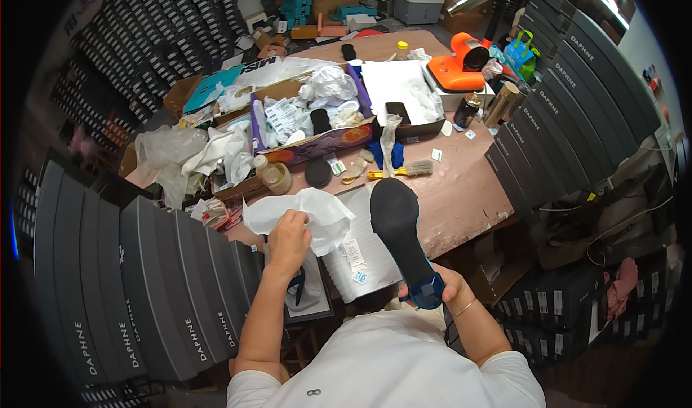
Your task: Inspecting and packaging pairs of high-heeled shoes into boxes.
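Note:
My left hand (288,244) is closed on a sheet of white tissue paper (317,210), pinching it near its lower edge. My right hand (453,287) grips a high-heeled sandal (396,217) by its blue heel end, with the black sole facing up and the toe pointing away from me. Between the hands lies a piece of white ribbed packing (375,275) with a paper label and a small sachet (359,277) on it. Below my left hand, part of another dark shoe (298,282) shows in an open box; my forearm hides some of it.
A yellow-handled brush (404,170), a glue bottle (274,174) and a round black lid (318,172) lie beyond the hands. A purple carton (310,145) holds crumpled paper. Grey shoebox stacks rise at left (155,293) and right (569,112). An orange device (458,69) stands at the back.

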The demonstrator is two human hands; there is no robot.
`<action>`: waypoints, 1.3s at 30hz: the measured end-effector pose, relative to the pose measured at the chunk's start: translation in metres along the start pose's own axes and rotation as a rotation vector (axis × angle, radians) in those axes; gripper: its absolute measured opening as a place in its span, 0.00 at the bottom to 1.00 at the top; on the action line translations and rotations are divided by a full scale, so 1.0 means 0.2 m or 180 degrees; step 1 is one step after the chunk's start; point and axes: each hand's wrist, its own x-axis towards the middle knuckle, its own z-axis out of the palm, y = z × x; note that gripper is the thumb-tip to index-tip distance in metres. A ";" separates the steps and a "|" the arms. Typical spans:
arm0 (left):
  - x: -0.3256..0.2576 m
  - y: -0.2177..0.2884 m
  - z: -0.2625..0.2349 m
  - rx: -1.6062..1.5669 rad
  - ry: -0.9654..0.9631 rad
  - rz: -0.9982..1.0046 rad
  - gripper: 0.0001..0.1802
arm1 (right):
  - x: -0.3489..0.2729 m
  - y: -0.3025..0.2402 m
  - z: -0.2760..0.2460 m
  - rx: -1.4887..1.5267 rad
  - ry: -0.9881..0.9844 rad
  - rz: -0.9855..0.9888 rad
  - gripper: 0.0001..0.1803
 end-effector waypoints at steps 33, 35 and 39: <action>-0.32 0.67 -0.02 -0.1618 -0.0753 0.1775 0.35 | 0.32 0.30 0.18 -0.0223 0.2410 -0.0734 0.23; -0.27 0.69 0.06 -0.1622 -0.0921 0.1814 0.37 | 0.28 0.25 0.09 -0.0312 0.2373 -0.0801 0.23; -0.37 0.81 0.21 -0.1768 -0.1483 0.1523 0.37 | 0.21 0.22 -0.08 -0.0263 0.2580 -0.0801 0.24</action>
